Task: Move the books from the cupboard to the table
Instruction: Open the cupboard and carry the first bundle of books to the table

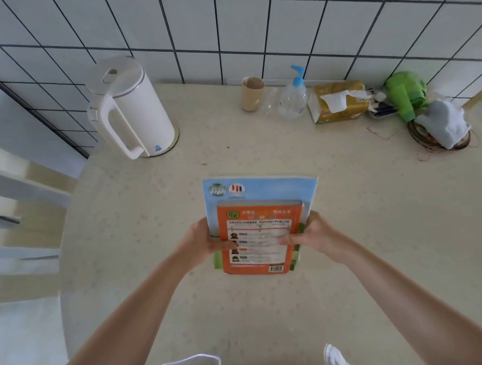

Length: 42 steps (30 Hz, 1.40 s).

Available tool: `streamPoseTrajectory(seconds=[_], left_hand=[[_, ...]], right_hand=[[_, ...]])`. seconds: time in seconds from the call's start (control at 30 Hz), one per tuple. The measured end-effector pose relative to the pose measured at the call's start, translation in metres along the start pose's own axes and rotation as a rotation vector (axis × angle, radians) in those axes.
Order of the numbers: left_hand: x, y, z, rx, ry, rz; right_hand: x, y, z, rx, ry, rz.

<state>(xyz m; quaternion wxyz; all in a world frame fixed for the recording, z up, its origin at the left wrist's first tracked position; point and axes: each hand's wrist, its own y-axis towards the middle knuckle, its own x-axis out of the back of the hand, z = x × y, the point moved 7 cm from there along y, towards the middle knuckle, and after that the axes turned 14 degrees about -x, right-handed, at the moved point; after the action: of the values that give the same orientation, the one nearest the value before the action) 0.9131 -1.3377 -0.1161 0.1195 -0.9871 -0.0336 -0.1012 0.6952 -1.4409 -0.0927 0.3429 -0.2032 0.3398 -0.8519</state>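
Both hands hold a small stack of books over the middle of the tabletop (347, 204). The left grip (202, 237) curls round the stack's left edge, thumb on top; the right grip (311, 234) clamps the right edge likewise. The orange book (261, 237) lies on the larger blue book (262, 189), between the two grips.

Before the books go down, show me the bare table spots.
Bare table lies right of the books, beyond them up to the cup, and between them and the kettle. The back right is crowded: pump bottle, tissue pack, green toy.
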Motion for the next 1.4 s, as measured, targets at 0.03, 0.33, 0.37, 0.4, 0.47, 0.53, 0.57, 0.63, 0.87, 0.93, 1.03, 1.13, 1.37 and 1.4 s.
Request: streamPoseTrajectory(seconds=[0.03, 0.33, 0.37, 0.4, 0.47, 0.53, 0.57, 0.63, 0.87, 0.93, 1.03, 1.13, 1.37, 1.4], left_hand=[[0.002, 0.005, -0.004, 0.006, -0.061, 0.024], [0.012, 0.03, 0.014, 0.353, 0.012, -0.06], [0.012, 0.031, 0.018, 0.373, 0.009, -0.084], [0.013, 0.033, 0.021, 0.383, 0.006, -0.111], [0.014, 0.036, 0.026, 0.393, 0.01, -0.156], [0.015, 0.039, 0.031, 0.41, 0.028, -0.174], [0.016, 0.039, 0.034, 0.42, 0.037, -0.175], [0.017, 0.04, 0.039, 0.442, 0.066, -0.174], [0.018, 0.041, 0.041, 0.474, 0.157, -0.182], [0.016, 0.041, 0.037, 0.471, 0.2, -0.171], [0.013, 0.043, 0.029, 0.436, 0.339, -0.123], [0.012, 0.045, 0.019, 0.4, 0.452, -0.115], [0.004, 0.03, 0.006, 0.286, 0.549, -0.084], [0.004, 0.026, 0.007, 0.276, 0.571, -0.066]], right_hand=[[0.0, 0.004, 0.004, -0.026, 0.013, 0.021], [-0.005, 0.057, 0.004, -0.304, 0.183, -0.063], [-0.007, 0.063, 0.002, -0.328, 0.196, -0.063], [-0.009, 0.067, 0.0, -0.345, 0.214, -0.062], [-0.013, 0.075, -0.003, -0.37, 0.236, -0.064], [-0.015, 0.085, -0.008, -0.399, 0.236, -0.061], [-0.016, 0.088, -0.01, -0.41, 0.232, -0.054], [-0.017, 0.095, -0.016, -0.427, 0.211, -0.033], [-0.017, 0.097, -0.02, -0.426, 0.197, -0.054], [-0.017, 0.096, -0.024, -0.403, 0.21, -0.098], [-0.01, 0.088, -0.02, -0.321, -0.039, -0.289], [-0.005, 0.078, -0.008, -0.284, -0.325, -0.416], [-0.017, 0.031, -0.016, -0.262, -0.3, -0.322], [-0.019, 0.022, -0.02, -0.263, -0.298, -0.323]])
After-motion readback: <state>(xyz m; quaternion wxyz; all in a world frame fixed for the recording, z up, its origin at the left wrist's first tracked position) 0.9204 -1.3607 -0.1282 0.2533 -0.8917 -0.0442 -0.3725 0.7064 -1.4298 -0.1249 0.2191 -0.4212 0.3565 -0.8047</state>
